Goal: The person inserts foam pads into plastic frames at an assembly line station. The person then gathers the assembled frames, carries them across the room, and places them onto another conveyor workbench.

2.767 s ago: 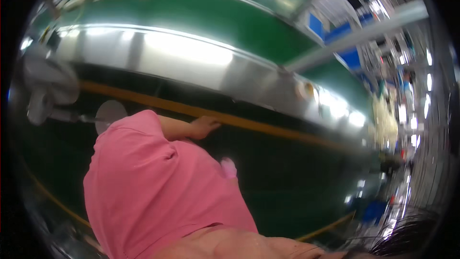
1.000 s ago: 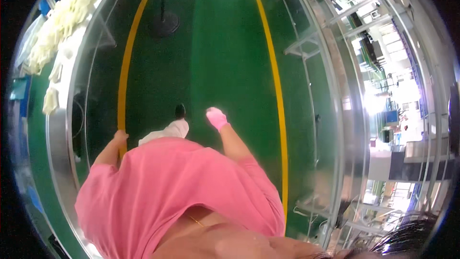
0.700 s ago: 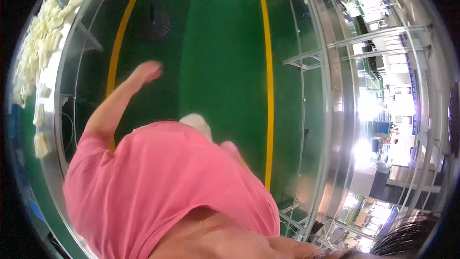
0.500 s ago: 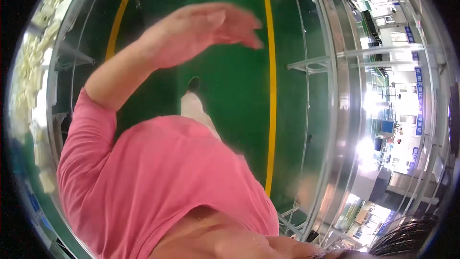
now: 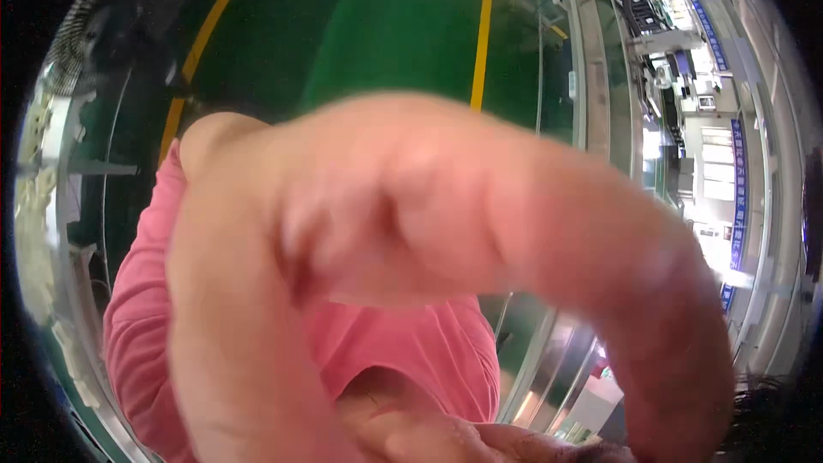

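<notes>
My left hand (image 5: pixel 411 206) fills the middle of the head view, very close and blurred. Its thumb curves down on the left and a finger bends down on the right, with a wide gap between them. The thumb's tip runs out past the lower edge, so what it may touch there is hidden. Nothing shows in the gap but my pink shirt (image 5: pixel 403 334) behind it. My left arm is bent, its pink sleeve (image 5: pixel 141 317) at the left. My right hand does not show.
Green floor (image 5: pixel 386 26) with yellow lines (image 5: pixel 482 51) runs ahead. A metal-framed bench (image 5: pixel 591 77) stands along the right. At the left, a round fan (image 5: pixel 69 43) stands beyond a surface with many pale pieces (image 5: pixel 39 231).
My left hand has risen from above the floor to right before the camera, covering much of the view. The scene has shifted, and the fan has come into sight at the upper left.
</notes>
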The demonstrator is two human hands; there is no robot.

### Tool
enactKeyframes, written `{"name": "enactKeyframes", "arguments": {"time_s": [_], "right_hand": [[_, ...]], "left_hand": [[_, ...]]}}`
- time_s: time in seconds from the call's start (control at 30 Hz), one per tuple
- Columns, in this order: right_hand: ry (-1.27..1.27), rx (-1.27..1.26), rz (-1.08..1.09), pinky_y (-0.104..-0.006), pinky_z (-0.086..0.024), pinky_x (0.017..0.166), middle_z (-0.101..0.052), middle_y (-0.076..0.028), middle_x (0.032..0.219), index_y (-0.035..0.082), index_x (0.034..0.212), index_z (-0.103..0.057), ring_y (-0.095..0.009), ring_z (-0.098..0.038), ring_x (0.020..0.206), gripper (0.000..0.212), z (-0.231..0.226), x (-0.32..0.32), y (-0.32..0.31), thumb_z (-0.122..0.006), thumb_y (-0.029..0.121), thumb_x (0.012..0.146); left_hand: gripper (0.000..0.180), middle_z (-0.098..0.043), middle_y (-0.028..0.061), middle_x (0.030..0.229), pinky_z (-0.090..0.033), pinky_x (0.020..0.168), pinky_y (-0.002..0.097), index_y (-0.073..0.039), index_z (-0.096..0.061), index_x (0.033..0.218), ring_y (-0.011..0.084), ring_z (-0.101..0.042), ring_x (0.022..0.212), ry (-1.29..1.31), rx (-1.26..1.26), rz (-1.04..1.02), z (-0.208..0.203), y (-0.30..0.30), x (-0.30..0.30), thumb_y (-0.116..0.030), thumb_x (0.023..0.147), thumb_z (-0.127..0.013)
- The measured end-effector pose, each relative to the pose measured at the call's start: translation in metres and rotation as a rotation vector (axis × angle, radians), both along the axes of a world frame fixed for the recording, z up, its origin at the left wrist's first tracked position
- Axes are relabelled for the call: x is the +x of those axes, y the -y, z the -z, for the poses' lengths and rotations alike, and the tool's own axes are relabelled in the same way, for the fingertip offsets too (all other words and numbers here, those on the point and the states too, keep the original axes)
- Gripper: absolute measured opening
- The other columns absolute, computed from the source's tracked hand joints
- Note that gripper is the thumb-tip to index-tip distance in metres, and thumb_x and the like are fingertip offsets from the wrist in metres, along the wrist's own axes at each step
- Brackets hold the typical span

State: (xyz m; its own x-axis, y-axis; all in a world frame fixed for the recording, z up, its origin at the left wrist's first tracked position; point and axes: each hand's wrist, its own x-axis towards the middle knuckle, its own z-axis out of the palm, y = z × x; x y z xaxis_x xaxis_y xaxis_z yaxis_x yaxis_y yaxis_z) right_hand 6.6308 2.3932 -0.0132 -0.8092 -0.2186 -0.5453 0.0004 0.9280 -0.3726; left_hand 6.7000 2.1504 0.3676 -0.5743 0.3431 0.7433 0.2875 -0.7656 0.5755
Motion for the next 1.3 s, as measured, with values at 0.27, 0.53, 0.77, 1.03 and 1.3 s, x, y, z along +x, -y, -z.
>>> {"name": "enactKeyframes", "arguments": {"time_s": [0.27, 0.53, 0.77, 1.03, 1.3], "right_hand": [[-0.026, 0.378, -0.796, -0.0424, -0.047, 0.069, -0.059, -0.018, 0.09, 0.006, 0.08, -0.062, -0.033, -0.057, 0.084, 0.021, 0.179, -0.099, -0.096, -0.043, 0.013, 0.075], [-0.226, 0.422, -0.6, -0.039, -0.049, 0.065, -0.06, -0.016, 0.081, 0.004, 0.076, -0.062, -0.029, -0.059, 0.079, 0.018, 0.133, -0.233, -0.051, -0.045, 0.007, 0.074], [-0.166, 0.335, -0.477, -0.0375, -0.049, 0.066, -0.061, -0.014, 0.082, 0.005, 0.078, -0.063, -0.027, -0.06, 0.078, 0.019, 0.122, -0.519, 0.042, -0.045, 0.007, 0.073], [-0.197, -0.01, -0.116, -0.0365, -0.048, 0.064, -0.059, -0.016, 0.087, 0.005, 0.079, -0.061, -0.029, -0.058, 0.082, 0.018, -0.004, -0.789, 0.265, -0.044, 0.006, 0.074], [-0.006, 0.338, -1.001, -0.0374, -0.049, 0.07, -0.06, -0.017, 0.089, 0.008, 0.076, -0.065, -0.03, -0.06, 0.081, 0.014, 0.173, -0.864, 0.182, -0.051, 0.008, 0.071]], "left_hand": [[0.051, -0.056, 0.0182, 0.097, -0.034, 0.089, 0.0455, -0.004, -0.037, 0.117, 0.0291, -0.053, 0.096, 0.008, 0.023, -0.042, -0.018, 0.056, -0.201, -0.036, 0.08, -0.051], [0.052, -0.056, 0.0186, 0.096, -0.034, 0.089, 0.0469, -0.007, -0.035, 0.119, 0.0302, -0.054, 0.094, -0.026, -0.043, 0.021, -0.001, 0.09, -0.405, -0.037, 0.08, -0.052], [0.054, -0.057, 0.0189, 0.095, -0.034, 0.089, 0.0482, -0.01, -0.033, 0.122, 0.0312, -0.054, 0.093, -0.029, -0.025, -0.091, -0.008, 0.144, -0.572, -0.037, 0.079, -0.053], [0.057, -0.057, 0.0193, 0.094, -0.034, 0.089, 0.0496, -0.014, -0.031, 0.124, 0.0323, -0.055, 0.091, -0.076, 0.052, -0.225, 0.022, 0.238, -0.744, -0.038, 0.079, -0.054], [0.06, -0.058, 0.0197, 0.092, -0.034, 0.088, 0.051, -0.017, -0.029, 0.127, 0.0335, -0.056, 0.09, -0.098, 0.055, -0.206, -0.011, 0.33, -0.941, -0.038, 0.078, -0.055]]}}
